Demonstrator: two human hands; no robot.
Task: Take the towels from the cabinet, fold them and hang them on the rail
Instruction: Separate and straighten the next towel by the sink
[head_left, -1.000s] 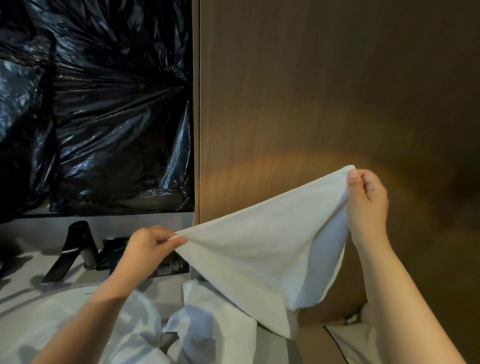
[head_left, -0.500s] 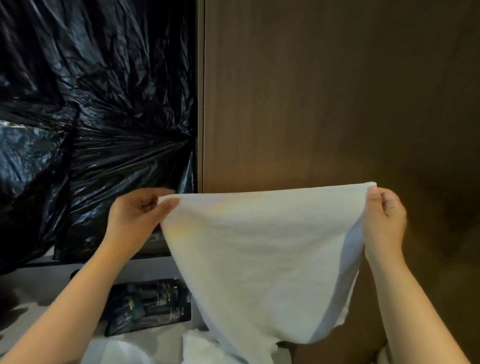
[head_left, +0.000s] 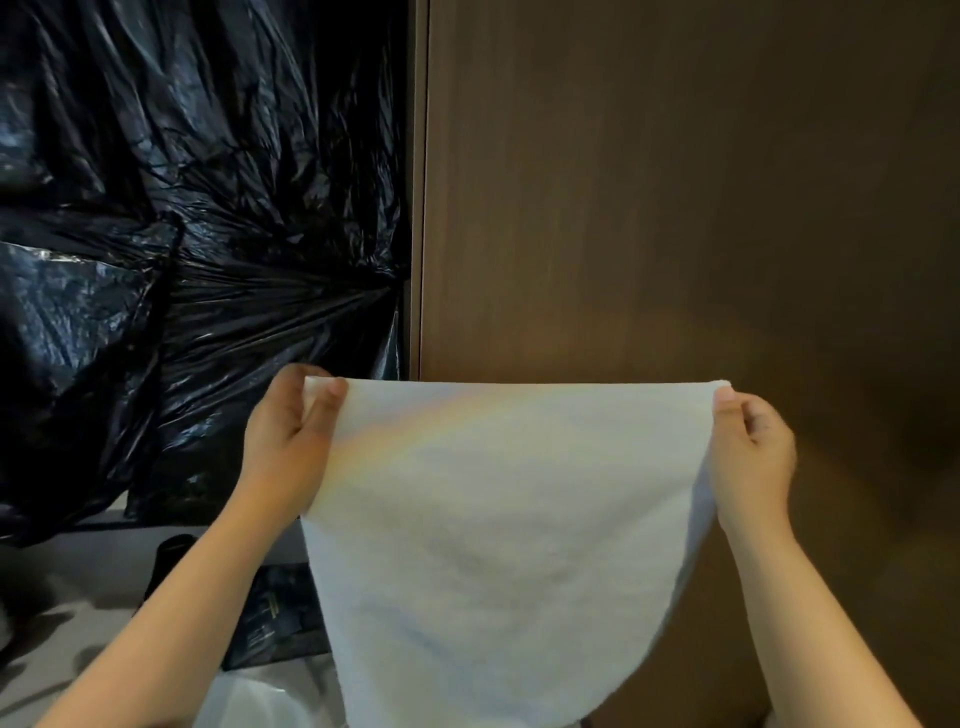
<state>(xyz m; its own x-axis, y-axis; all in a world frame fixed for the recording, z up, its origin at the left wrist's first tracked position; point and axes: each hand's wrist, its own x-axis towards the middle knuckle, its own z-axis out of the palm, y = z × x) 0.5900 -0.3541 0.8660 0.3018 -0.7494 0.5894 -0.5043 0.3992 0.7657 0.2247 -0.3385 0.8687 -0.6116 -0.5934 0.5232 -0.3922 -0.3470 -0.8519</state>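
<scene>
Background: dark brown wood-grain panel (head_left: 675, 208) fills the right two thirds, crinkled black plastic sheet (head_left: 182, 208) covers the left, vertical seam between them. Pale counter (head_left: 62, 597) at lower left, with a flat dark packet (head_left: 280, 618) lying on it and a small dark object (head_left: 171, 556) behind that, too dim to identify. White towel (head_left: 493, 545) is held up in the air in front of the panel, well above the counter, top edge stretched flat and level between both hands. Left hand (head_left: 291, 441) pinches the top-left corner between thumb and fingers, corner poking out above the fingertips. Right hand (head_left: 753, 457) pinches the top-right corner, thumb on the near side, other fingers curled behind. Towel hangs as one smooth sheet, sides curving inward to a rounded bottom cut off by the frame edge. Faint rainbow glare streak across its upper left. More white cloth (head_left: 249, 701) on the counter at bottom, partly behind the left forearm.
</scene>
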